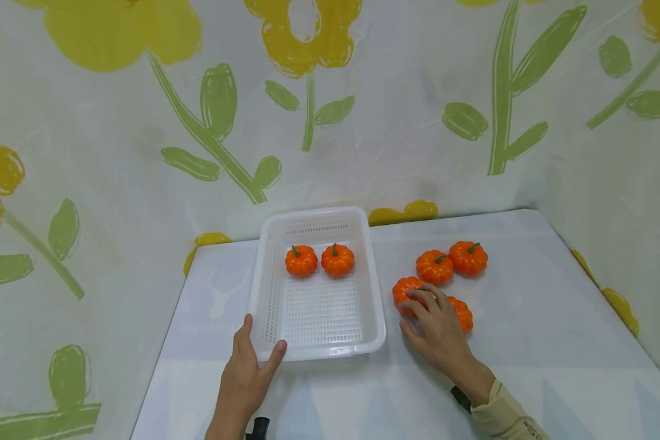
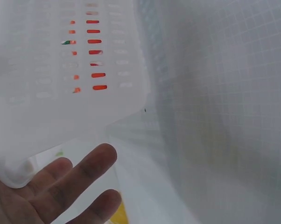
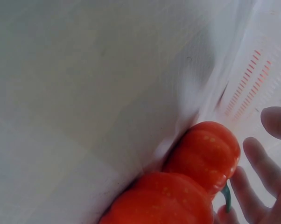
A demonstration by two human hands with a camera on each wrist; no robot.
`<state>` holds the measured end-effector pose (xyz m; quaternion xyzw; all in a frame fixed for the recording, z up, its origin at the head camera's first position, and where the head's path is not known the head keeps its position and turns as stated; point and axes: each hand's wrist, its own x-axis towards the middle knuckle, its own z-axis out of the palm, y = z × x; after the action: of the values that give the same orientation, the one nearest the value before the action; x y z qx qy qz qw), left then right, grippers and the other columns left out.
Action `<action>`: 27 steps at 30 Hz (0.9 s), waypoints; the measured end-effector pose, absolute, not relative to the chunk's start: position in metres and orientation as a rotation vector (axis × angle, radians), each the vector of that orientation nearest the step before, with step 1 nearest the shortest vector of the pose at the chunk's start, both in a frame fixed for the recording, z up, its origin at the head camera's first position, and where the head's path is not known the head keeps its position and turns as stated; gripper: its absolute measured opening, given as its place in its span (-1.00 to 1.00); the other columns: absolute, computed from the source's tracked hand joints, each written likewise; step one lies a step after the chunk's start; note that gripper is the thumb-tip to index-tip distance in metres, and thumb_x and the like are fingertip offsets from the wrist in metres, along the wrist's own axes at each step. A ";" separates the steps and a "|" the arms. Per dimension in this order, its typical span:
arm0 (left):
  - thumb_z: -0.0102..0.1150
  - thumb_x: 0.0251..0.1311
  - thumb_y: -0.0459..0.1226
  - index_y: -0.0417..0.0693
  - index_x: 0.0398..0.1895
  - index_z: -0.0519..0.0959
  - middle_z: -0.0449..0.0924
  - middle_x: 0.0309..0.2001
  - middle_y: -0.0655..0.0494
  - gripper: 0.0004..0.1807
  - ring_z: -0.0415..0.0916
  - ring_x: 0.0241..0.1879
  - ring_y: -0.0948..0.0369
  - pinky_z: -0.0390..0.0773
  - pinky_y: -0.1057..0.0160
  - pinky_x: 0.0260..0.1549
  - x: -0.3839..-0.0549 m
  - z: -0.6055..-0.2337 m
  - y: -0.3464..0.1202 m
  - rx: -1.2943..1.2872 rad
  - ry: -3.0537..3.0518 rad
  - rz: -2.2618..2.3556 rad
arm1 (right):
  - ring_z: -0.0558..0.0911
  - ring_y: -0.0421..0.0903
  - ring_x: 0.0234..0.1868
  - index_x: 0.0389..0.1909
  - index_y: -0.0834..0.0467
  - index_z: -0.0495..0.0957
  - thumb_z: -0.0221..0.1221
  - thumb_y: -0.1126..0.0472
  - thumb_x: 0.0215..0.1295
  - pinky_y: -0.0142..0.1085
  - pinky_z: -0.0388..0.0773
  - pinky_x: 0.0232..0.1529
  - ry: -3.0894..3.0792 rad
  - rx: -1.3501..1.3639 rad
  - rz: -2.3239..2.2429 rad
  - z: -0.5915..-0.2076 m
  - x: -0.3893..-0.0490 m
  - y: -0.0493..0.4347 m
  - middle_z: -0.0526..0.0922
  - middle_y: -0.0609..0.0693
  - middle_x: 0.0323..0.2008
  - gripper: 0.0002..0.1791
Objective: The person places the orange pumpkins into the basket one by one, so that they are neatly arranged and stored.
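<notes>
A white plastic basket [image 1: 318, 352] with perforated walls holds two orange toy pumpkins, one on the left [image 1: 301, 261] and one on the right [image 1: 338, 260]. My left hand [image 1: 247, 373] rests against its near left corner, thumb at the front rim and fingers along the outside; they look fairly straight in the left wrist view [image 2: 70, 186]. Over a pumpkin [image 1: 406, 294] right of the basket, my right hand [image 1: 437, 327] has its fingers spread and loosely bent around the top. Another pumpkin [image 1: 462, 315] is partly hidden behind that hand. Firm contact is not clear.
Two more pumpkins, one nearer [image 1: 434, 267] and one farther right [image 1: 469, 258], touch at the back right of the white table [image 1: 555, 318]. A wall covering with printed flowers [image 1: 390, 140] rises behind the table and at its sides.
</notes>
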<state>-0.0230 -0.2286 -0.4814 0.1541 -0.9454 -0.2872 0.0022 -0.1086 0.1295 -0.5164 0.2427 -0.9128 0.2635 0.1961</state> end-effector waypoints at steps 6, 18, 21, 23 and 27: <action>-0.13 0.00 0.44 0.08 0.48 -0.26 0.02 0.38 -0.08 0.12 0.31 0.12 -0.04 0.34 -0.14 0.08 -0.023 -0.483 -0.229 0.471 -2.943 -0.899 | 0.21 0.15 0.27 -0.21 0.08 0.60 0.29 0.10 0.03 0.07 0.17 0.20 -2.568 0.668 0.732 -0.515 -0.109 0.128 0.47 0.07 0.05 -0.72; -0.09 0.05 0.39 0.03 0.48 -0.23 0.05 0.37 -0.09 0.09 0.33 0.09 -0.02 0.36 -0.12 0.07 -0.025 -0.485 -0.228 0.452 -2.913 -0.881 | 0.15 0.17 0.32 -0.17 0.07 0.60 0.34 0.10 -0.03 0.13 0.12 0.19 -2.579 0.662 0.695 -0.522 -0.107 0.126 0.42 0.09 0.12 -0.65; -0.10 0.05 0.39 0.01 0.48 -0.23 0.05 0.37 -0.10 0.10 0.33 0.08 -0.03 0.36 -0.13 0.08 -0.025 -0.486 -0.228 0.460 -2.920 -0.872 | 0.13 0.16 0.33 -0.16 0.07 0.59 0.33 0.09 -0.03 0.13 0.10 0.20 -2.593 0.659 0.687 -0.522 -0.107 0.126 0.41 0.09 0.13 -0.64; -0.09 0.04 0.40 0.00 0.48 -0.22 0.05 0.37 -0.11 0.10 0.34 0.07 -0.04 0.36 -0.14 0.08 -0.025 -0.486 -0.227 0.463 -2.919 -0.861 | 0.12 0.16 0.33 -0.16 0.08 0.59 0.33 0.09 -0.02 0.13 0.09 0.20 -2.598 0.658 0.684 -0.522 -0.106 0.126 0.41 0.09 0.13 -0.64; -0.09 0.03 0.41 -0.02 0.47 -0.20 0.06 0.36 -0.12 0.11 0.36 0.05 -0.05 0.36 -0.15 0.07 -0.025 -0.486 -0.228 0.454 -2.914 -0.839 | 0.12 0.17 0.33 -0.15 0.08 0.59 0.33 0.09 -0.03 0.14 0.08 0.20 -2.600 0.658 0.684 -0.522 -0.106 0.125 0.41 0.10 0.13 -0.63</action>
<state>-0.0252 -0.2276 -0.4856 0.1479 -0.9497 -0.2735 0.0374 -0.1059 0.1254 -0.5220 0.2334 -0.9231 0.2427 0.1859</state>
